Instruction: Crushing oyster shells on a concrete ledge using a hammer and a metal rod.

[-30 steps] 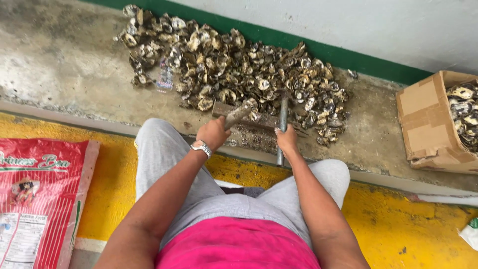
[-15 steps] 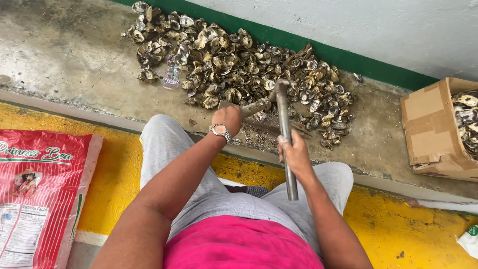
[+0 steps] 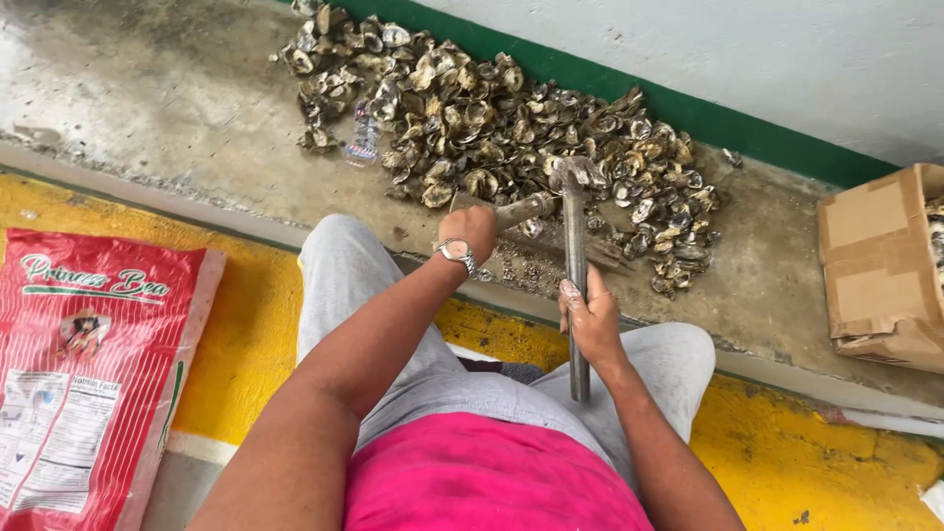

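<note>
Head camera shows my right hand (image 3: pixel 593 320) clenched on the hammer (image 3: pixel 575 265), shaft running toward 12 o'clock. At 10 o'clock from it, my left hand (image 3: pixel 470 232) grips an oyster (image 3: pixel 523 208), almost under the hammer head.

Shell pile (image 3: pixel 511 128) blocks ahead; bare concrete (image 3: pixel 147 108) open left; cardboard box (image 3: pixel 880 265) hems right.

Soft, even daylight fills the view, bright without harsh glare. The wet concrete floor (image 3: pixel 177 108) shows a pale sheen toward ten o'clock. Shadows are faint and diffuse, thin under the shell pile (image 3: pixel 492 118). Focus is sharp across the centre; the wide lens bends lines slightly at the edges, and the hammer (image 3: pixel 575 246) looks slightly smeared.
</note>
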